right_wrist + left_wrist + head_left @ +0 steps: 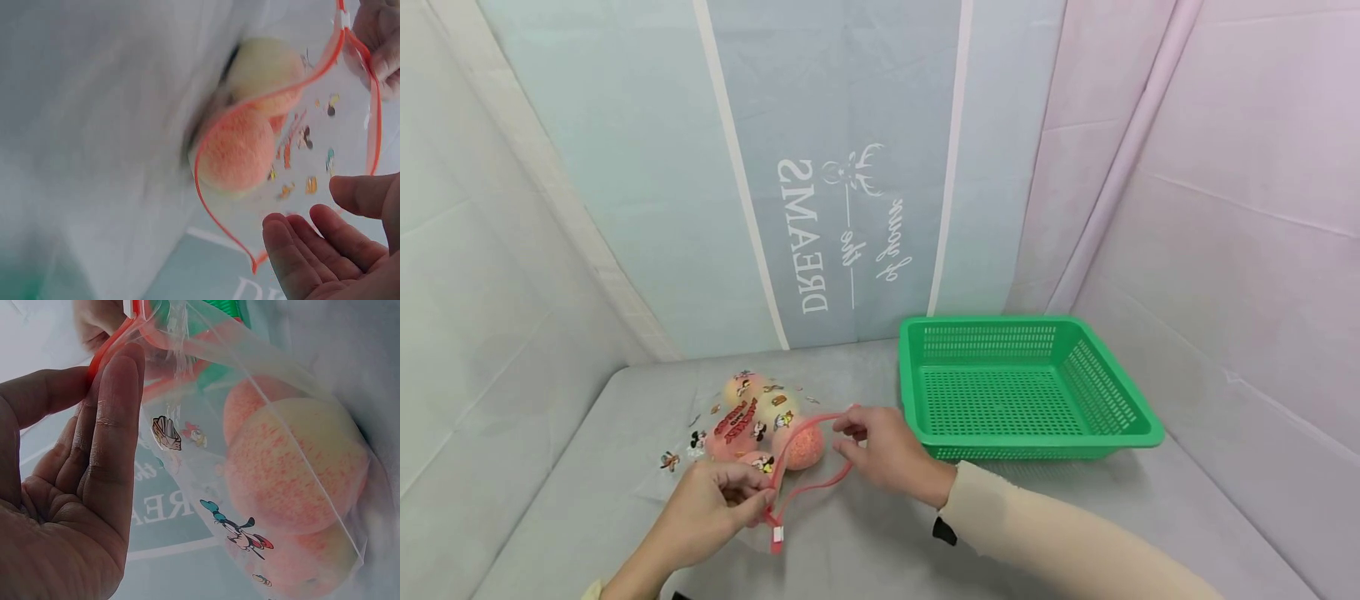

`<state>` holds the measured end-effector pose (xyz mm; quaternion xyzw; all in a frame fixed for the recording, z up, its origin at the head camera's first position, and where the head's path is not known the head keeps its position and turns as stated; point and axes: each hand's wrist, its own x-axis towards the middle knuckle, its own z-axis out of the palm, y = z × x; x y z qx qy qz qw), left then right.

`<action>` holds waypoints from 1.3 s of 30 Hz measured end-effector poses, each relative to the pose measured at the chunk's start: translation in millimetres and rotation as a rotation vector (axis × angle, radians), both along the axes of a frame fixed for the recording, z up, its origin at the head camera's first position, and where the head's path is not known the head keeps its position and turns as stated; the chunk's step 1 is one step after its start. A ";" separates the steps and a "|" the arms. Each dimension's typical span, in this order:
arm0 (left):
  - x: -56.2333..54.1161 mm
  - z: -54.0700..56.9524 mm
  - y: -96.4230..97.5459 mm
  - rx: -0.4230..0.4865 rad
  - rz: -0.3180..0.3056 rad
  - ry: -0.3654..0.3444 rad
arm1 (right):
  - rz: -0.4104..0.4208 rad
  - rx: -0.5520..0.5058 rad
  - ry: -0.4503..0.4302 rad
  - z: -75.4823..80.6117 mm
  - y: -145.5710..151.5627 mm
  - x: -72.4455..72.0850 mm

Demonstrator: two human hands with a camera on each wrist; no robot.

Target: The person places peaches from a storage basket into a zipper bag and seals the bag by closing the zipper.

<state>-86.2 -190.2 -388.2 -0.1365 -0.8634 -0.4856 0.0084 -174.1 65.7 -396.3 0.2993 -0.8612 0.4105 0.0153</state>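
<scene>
A clear zip bag point(711, 421) with cartoon prints lies on the table, its red-edged mouth spread wide. Several pink-and-yellow peaches point(294, 465) sit inside; one peach point(237, 150) is right at the mouth. My left hand point(718, 504) pinches the red zip edge point(109, 350) between thumb and fingers, close to the white slider point(778, 533). At the opposite end of the mouth is my right hand point(883, 450), its fingers point(281, 244) extended and the thumb apart from them. The red rim runs close by these fingertips and is partly hidden behind the thumb.
A green plastic basket point(910, 392) with slotted walls stands to the right, close beyond my right hand. Behind the grey table point(850, 550) hangs a printed cloth point(842, 83), with pale cloth walls at both sides.
</scene>
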 end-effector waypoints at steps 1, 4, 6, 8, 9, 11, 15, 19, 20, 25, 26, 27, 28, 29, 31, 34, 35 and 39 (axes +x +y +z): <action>0.0 0.0 -0.1 0.001 -0.002 0.002 | -0.003 -0.006 0.035 1.6 1.3 -1.4; 0.2 0.0 -0.6 0.002 -0.006 0.009 | -0.024 0.005 0.147 6.0 5.0 -5.3; 0.3 0.0 -0.9 0.002 -0.009 0.013 | -0.049 0.054 0.244 8.0 6.7 -8.1; 0.3 0.4 -1.2 0.004 -0.012 0.007 | -0.078 0.121 0.361 9.0 7.7 -11.1; 0.3 0.7 -1.4 0.005 -0.014 0.001 | -0.095 0.164 0.423 9.1 7.9 -12.7; 0.3 1.2 -1.7 0.008 -0.017 -0.008 | -0.128 0.259 0.542 8.5 7.8 -16.5; 0.4 1.9 -2.0 0.017 -0.021 -0.027 | -0.168 0.407 0.715 4.0 7.3 -24.0; 0.1 1.3 -2.0 0.024 -0.027 -0.027 | -0.190 0.481 0.808 0.2 6.1 -29.4; 0.0 1.1 -2.0 0.024 -0.030 -0.025 | -0.194 0.493 0.828 -0.2 5.6 -30.3; -0.1 0.7 -1.8 0.018 -0.034 -0.010 | -0.196 0.537 0.908 -4.0 2.3 -35.6; -0.1 0.8 -1.8 0.017 -0.034 -0.009 | -0.195 0.547 0.922 -5.2 1.8 -36.4; 0.0 0.8 -1.6 0.017 -0.034 -0.008 | -0.192 0.556 0.935 -6.5 1.3 -37.3; 0.1 0.8 -1.6 0.017 -0.035 -0.009 | -0.192 0.563 0.947 -8.0 0.9 -38.3; 0.1 0.7 -1.5 0.018 -0.036 -0.009 | -0.191 0.569 0.958 -9.0 0.7 -38.8; 0.3 0.4 -1.4 0.019 -0.038 -0.009 | -0.188 0.575 0.977 -9.5 0.5 -39.2; 0.1 -0.3 -1.1 0.018 -0.040 -0.003 | -0.184 0.572 1.002 -11.0 0.3 -41.4; 0.0 -0.6 -0.9 0.017 -0.039 0.000 | -0.182 0.573 1.009 -10.6 0.3 -41.8; -0.4 -2.0 -0.2 0.010 -0.041 0.003 | -0.179 0.588 1.022 -10.8 1.0 -43.6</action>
